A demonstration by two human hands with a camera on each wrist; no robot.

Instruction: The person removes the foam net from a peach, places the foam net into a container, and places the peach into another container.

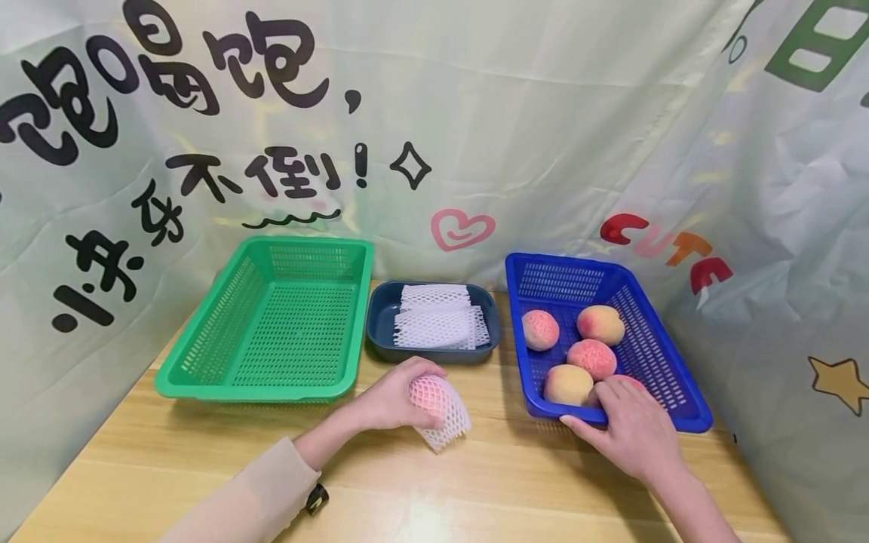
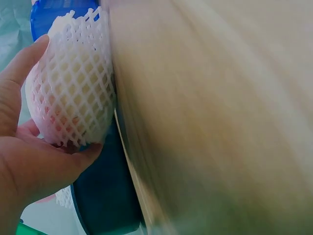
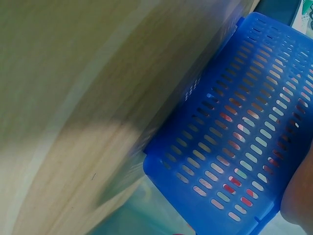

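Observation:
A peach (image 1: 425,394) sits in a white foam net sleeve (image 1: 451,422), whose loose end extends past the fruit. My left hand (image 1: 394,400) grips it just above the table, in front of the small dark tray; the left wrist view shows fingers and thumb around the netted peach (image 2: 73,93). At the near side of the blue basket (image 1: 679,392) is my right hand (image 1: 634,430). Its fingers reach over the rim beside peaches (image 1: 569,385), with the thumb outside the wall. Whether the fingertips grasp a peach or the rim is hidden; the right wrist view shows mostly basket wall (image 3: 234,132).
Left on the wooden table (image 1: 380,490) stands a green basket (image 1: 170,385) with no fruit visible in it. A dark blue tray (image 1: 383,320) holds foam net sleeves (image 1: 437,324) between the baskets. A printed cloth (image 1: 543,113) hangs behind and at the sides.

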